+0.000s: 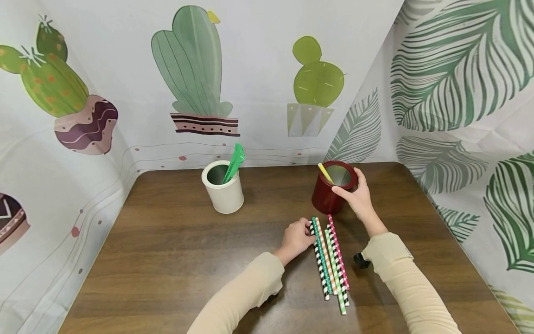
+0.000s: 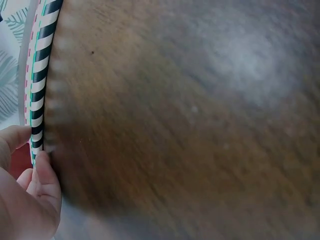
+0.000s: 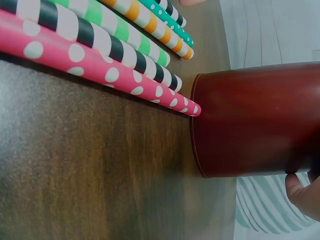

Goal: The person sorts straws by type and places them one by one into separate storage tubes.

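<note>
Far off beyond the left hand and to its left, the cream container (image 1: 227,199) is standing upright, a green packet (image 1: 235,161) leaning inside it. Now the left hand (image 1: 297,236) itself: thumb and fingers are pinching the far end of a black-and-white striped straw (image 1: 320,264) on the table (image 1: 167,241). Just right of that hand, more straws are lying side by side: teal dotted (image 1: 322,255), orange striped (image 1: 326,255), light green striped (image 1: 335,273), a second black-and-white one (image 1: 339,269), and pink dotted (image 1: 339,254), its tip ending at the next container's base; whether they are touching, I cannot tell. That dark red container (image 1: 326,199) is standing upright just left of the right hand, a yellow straw (image 1: 325,173) leaning inside. And the right hand (image 1: 359,197) is gripping its rim, thumb on the near side.
</note>
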Available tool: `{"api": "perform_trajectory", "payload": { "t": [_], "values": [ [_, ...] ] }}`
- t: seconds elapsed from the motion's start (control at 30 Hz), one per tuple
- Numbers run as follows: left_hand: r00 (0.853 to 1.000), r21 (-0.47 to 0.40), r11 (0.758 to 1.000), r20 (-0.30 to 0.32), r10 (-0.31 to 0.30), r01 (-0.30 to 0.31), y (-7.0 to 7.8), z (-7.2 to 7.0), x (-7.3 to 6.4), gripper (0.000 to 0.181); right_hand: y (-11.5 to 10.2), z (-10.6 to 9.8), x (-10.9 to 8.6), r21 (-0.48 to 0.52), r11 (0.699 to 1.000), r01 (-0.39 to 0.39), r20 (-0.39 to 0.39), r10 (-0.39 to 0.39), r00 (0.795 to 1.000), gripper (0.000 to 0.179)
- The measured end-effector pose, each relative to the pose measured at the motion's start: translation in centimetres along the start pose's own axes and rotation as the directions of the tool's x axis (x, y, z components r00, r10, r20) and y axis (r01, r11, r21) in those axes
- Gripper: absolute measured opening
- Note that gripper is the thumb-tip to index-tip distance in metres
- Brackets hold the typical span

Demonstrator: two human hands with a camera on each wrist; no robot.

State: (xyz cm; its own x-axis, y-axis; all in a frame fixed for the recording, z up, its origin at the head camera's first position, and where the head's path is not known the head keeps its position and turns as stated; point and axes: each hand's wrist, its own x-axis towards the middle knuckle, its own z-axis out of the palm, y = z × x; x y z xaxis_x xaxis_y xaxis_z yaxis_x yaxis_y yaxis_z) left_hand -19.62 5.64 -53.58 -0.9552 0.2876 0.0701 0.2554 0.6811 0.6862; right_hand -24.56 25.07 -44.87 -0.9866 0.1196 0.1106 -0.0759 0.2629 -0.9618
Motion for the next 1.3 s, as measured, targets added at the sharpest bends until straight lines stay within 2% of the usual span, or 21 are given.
{"api": "perform_trajectory", "payload": {
  "t": [0.2,0.27,0.47,0.8,1.13,1.3],
  "values": [
    [0.998,0.023,0.998,0.009,-0.056,0.056,1.1,-0.6,-0.3,0.028,0.1,0.0,0.0,0.003,1.0,-0.002,-0.002,0.002,1.0,0.087],
    [0.995,0.024,0.995,0.025,-0.094,0.094,1.5,-0.9,-0.4,0.028,0.1,0.0,0.0,0.005,1.0,-0.003,-0.002,0.003,1.0,0.087],
    [0.99,0.011,0.99,0.038,-0.139,0.139,1.9,-1.5,-0.5,0.028,0.2,0.0,0.1,0.002,1.0,-0.005,-0.001,0.005,1.0,0.087],
    [0.985,-0.003,0.985,0.02,-0.171,0.171,1.9,-1.6,-0.2,0.026,0.1,0.1,0.1,0.008,1.0,-0.008,-0.005,0.008,1.0,0.088],
    [0.986,0.092,0.982,-0.055,-0.16,0.164,2.2,-1.3,0.0,0.019,-1.5,0.1,-0.6,0.019,0.999,-0.025,0.014,0.025,1.0,0.087],
    [0.984,0.112,0.978,-0.047,-0.171,0.175,2.2,-1.2,0.1,0.018,-2.3,0.2,-1.1,0.008,1.0,-0.026,0.013,0.026,1.0,0.085]
  ]
}}
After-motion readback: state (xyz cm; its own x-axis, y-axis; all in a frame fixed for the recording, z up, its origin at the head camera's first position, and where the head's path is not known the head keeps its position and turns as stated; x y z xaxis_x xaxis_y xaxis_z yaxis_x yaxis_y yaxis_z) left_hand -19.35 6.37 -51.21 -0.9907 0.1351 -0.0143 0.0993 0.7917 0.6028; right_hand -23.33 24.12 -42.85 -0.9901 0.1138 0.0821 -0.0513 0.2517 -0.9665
